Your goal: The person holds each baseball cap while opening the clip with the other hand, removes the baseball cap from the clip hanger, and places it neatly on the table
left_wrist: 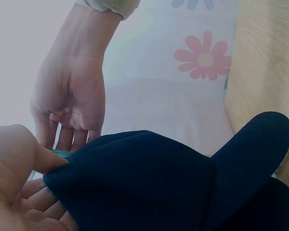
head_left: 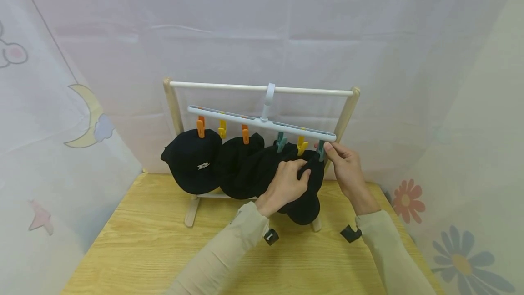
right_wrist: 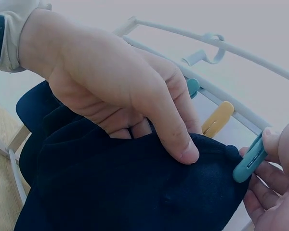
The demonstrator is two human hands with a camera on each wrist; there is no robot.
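Note:
A row of black caps [head_left: 192, 158] hangs from the clips of a pale blue hanger [head_left: 229, 116]. My left hand [head_left: 286, 181] pinches the rightmost black cap [right_wrist: 135, 183] near its upper edge, thumb on the outside and fingers inside, as the right wrist view shows. At the hanger's low right end, my right hand [head_left: 348, 172] pinches a teal clip [right_wrist: 250, 159] between thumb and fingers. That clip's tip overlaps the cap's edge. Just left of it are a yellow clip [head_left: 302, 145] and another teal clip [head_left: 281, 142].
The hanger hooks over the white bar [head_left: 221, 86] of a wooden-legged rack [head_left: 346, 113] and tilts down to the right. Orange clips [head_left: 201, 127] and a yellow clip [head_left: 222, 129] hold caps on the left. The rack stands on a wood-grain table [head_left: 135, 240] before a pale patterned curtain [head_left: 229, 22].

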